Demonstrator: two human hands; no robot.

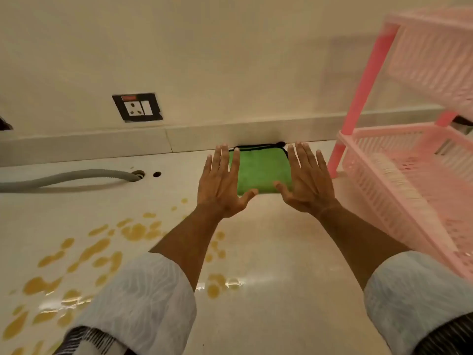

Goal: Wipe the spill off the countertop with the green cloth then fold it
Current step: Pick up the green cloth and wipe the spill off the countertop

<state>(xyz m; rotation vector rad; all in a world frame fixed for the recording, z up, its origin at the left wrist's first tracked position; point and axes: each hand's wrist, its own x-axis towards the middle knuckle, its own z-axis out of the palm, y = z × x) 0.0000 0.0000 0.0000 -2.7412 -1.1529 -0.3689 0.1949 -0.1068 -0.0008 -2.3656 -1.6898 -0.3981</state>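
Observation:
The green cloth (261, 170) with a black edge lies folded on the pale countertop (281, 252), against the back wall. My left hand (221, 185) hovers over its left side, fingers spread and holding nothing. My right hand (308, 180) is over its right side, also flat with fingers apart. Both thumbs point at the cloth's near edge. A yellow-brown spill (102, 254) lies in several blobs and drops across the counter at the lower left, partly hidden by my left forearm.
A pink plastic rack (409, 160) with slatted shelves stands at the right, close to my right arm. A grey hose (64, 178) enters a hole in the counter at the left. A wall socket (137, 107) sits above it.

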